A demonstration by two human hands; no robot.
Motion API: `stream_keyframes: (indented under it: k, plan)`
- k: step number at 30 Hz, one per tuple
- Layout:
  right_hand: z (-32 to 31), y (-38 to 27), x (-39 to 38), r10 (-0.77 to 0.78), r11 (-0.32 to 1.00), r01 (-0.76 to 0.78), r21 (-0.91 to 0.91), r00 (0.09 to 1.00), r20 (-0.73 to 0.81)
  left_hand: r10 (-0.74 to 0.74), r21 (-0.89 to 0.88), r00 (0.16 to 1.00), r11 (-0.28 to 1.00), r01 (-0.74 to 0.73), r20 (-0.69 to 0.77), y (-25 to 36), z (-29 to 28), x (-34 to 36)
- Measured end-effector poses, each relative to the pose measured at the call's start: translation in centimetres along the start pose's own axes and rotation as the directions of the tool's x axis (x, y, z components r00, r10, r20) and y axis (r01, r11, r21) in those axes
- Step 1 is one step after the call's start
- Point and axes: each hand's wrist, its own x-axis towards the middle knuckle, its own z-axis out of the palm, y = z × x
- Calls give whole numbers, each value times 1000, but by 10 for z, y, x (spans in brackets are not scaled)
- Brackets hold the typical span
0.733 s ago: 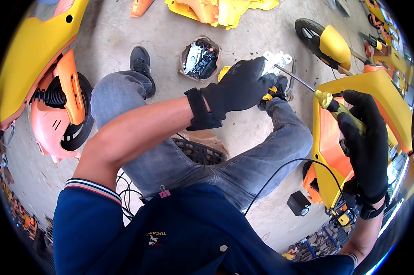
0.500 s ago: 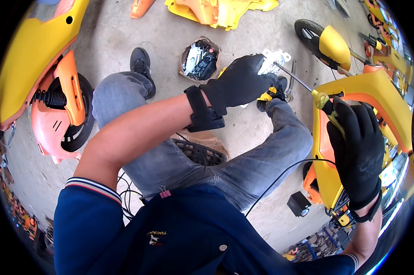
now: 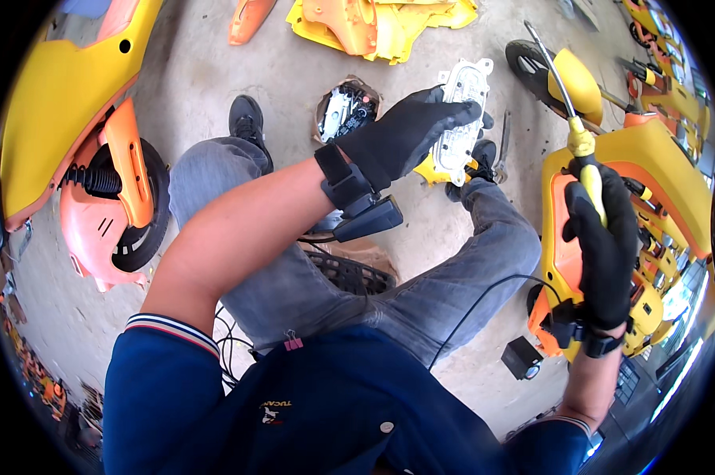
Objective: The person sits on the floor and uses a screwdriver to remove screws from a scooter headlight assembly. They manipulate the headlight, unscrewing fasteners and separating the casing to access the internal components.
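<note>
My left hand (image 3: 397, 131), in a black glove, grips a silvery-white oblong part (image 3: 460, 119) with mounting tabs at its edges, held tilted upright between my knees. A yellow piece (image 3: 433, 170) shows under its lower end. My right hand (image 3: 599, 237), also gloved in black, is closed on a screwdriver (image 3: 581, 138) with a yellow handle. The long shaft points upward, its tip to the right of the white part and apart from it.
Yellow and orange scooters stand left (image 3: 41, 127) and right (image 3: 666, 170). Loose body panels (image 3: 381, 28) and a box of dark parts (image 3: 346, 107) lie ahead. A wrench (image 3: 503, 146) lies by my right foot. Cables and a small black box (image 3: 521, 356) lie near me.
The screwdriver has left the white part and swung upright as my right hand moved. My left hand has turned the white part, so more of its long face shows.
</note>
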Motion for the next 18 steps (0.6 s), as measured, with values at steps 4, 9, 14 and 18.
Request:
stream_keyframes:
  k: [4,9,14,18]
  plan:
    - [52,41,4,186,846,-203,493,979,85,17,-127,999,992,-10,51,3,0,4]
    - [112,67,13,89,798,-87,596,996,25,1,-180,998,984,11,65,2,3,4]
    - [127,52,11,166,669,-114,734,986,2,17,-190,998,982,-5,64,-1,-3,6]
    - [127,55,11,171,619,-124,775,985,22,23,-119,999,993,-17,47,4,4,2]
